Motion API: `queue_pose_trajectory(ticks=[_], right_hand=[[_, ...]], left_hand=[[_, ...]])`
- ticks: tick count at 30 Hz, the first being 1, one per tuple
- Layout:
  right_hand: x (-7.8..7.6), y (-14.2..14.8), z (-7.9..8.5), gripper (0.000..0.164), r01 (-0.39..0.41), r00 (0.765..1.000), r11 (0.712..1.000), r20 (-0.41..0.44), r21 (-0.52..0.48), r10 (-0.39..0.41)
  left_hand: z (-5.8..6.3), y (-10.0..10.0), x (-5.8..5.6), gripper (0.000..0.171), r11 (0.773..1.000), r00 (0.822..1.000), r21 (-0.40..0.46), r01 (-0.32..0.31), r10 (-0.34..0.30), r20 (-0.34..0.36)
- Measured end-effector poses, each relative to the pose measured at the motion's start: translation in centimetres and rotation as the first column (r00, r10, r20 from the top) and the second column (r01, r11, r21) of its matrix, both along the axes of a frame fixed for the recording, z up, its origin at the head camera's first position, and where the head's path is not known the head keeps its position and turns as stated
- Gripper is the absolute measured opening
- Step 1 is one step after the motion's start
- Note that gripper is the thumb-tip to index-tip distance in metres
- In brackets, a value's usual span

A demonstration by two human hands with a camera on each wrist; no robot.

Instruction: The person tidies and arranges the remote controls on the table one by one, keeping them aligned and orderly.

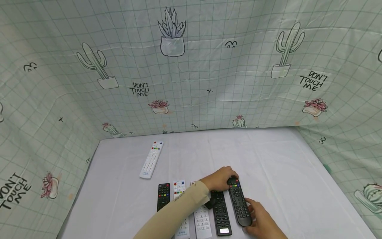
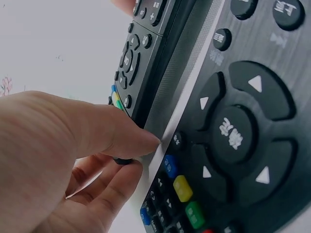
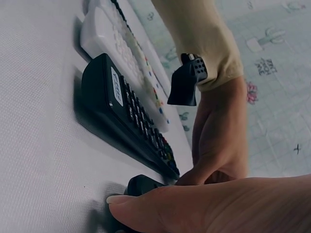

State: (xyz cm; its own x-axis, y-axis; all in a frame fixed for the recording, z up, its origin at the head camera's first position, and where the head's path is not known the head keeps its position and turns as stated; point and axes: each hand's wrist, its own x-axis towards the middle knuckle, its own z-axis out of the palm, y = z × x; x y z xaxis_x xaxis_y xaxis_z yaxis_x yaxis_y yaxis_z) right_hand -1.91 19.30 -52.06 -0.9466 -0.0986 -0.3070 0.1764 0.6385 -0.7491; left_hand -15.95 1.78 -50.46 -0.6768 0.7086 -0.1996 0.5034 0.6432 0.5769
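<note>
A slim black remote control (image 1: 238,200) slants at the right end of a row of remotes. My left hand (image 1: 221,179), at the end of a beige sleeve, pinches its far end; the left wrist view shows the thumb (image 2: 131,136) above and the fingers curled below. At the near end, my right hand (image 1: 264,220) grips the same remote by its sides, with the right thumb (image 3: 141,208) along it in the right wrist view. Beside it lies another black remote (image 1: 221,214) with a white label, under my left wrist.
Left of these, two white remotes (image 1: 203,220) and a black remote (image 1: 163,194) lie in the row, partly hidden by my left sleeve. One more white remote (image 1: 151,160) lies farther back on the white tabletop (image 1: 119,192). Cactus-print cloth (image 1: 191,73) hangs around the table.
</note>
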Motion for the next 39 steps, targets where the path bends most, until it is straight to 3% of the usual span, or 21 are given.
queue_pose_trajectory(ticks=[14, 24, 32, 39], right_hand=[[0.0, -0.5, 0.3, 0.1, -0.002, 1.0, 1.0, 0.019, 0.016, 0.001], [-0.4, -0.1, 0.9, 0.098, -0.076, 0.997, 0.993, 0.038, 0.094, 0.072], [-1.4, 0.6, 2.3, 0.088, -0.121, 0.991, 0.965, -0.031, 0.233, 0.131], [-2.6, 0.2, 3.8, 0.084, -0.095, 0.987, 0.967, -0.105, 0.238, 0.123]], left_hand=[[-0.6, 0.1, -0.1, 0.048, 0.999, 0.999, -0.015, 0.028, -0.029, -0.033], [-0.5, -0.6, 0.0, 0.05, 0.999, 0.999, -0.017, 0.029, -0.03, -0.044], [-0.1, -2.5, -0.4, 0.053, 0.999, 1.0, 0.044, -0.017, 0.018, -0.016], [0.5, -5.6, -1.0, 0.047, 0.985, 0.995, 0.144, -0.1, 0.098, 0.016]])
